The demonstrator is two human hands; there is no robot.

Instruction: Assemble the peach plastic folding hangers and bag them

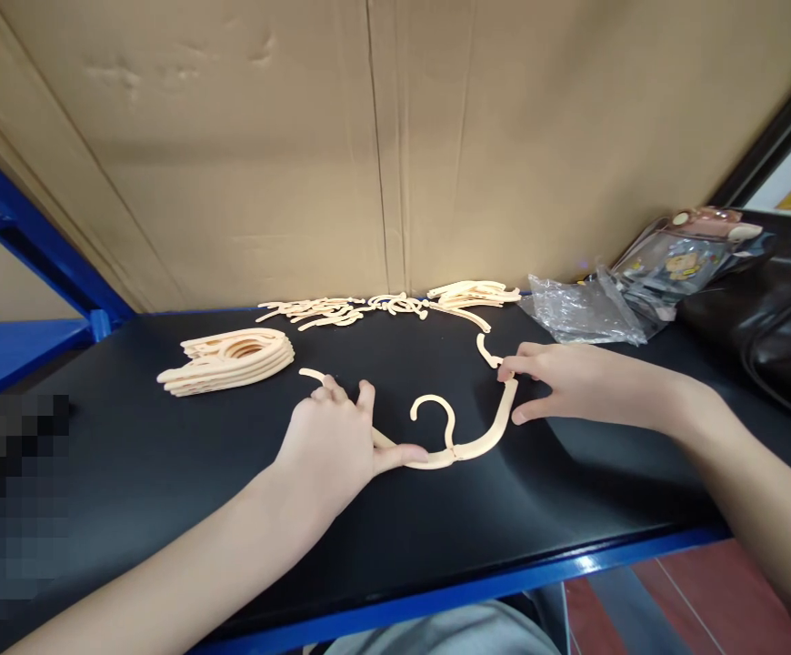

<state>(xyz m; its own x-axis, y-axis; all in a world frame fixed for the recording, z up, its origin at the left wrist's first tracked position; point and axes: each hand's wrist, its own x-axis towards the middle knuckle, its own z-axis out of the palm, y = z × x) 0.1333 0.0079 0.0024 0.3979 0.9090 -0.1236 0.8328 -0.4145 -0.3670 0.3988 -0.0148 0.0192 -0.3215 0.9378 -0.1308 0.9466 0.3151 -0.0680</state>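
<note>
My left hand grips the curved cream plastic hanger, which runs crosswise to my right hand, thumb spread, fingertips at the hanger's right end.

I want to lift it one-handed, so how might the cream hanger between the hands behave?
The cream hanger may fold at the seam by its hook. Its slim, plastic-looking build suggests it is light. The smoothly curved bars are probably fairly stiff.

The left hand hides part of the cream hanger.
</note>
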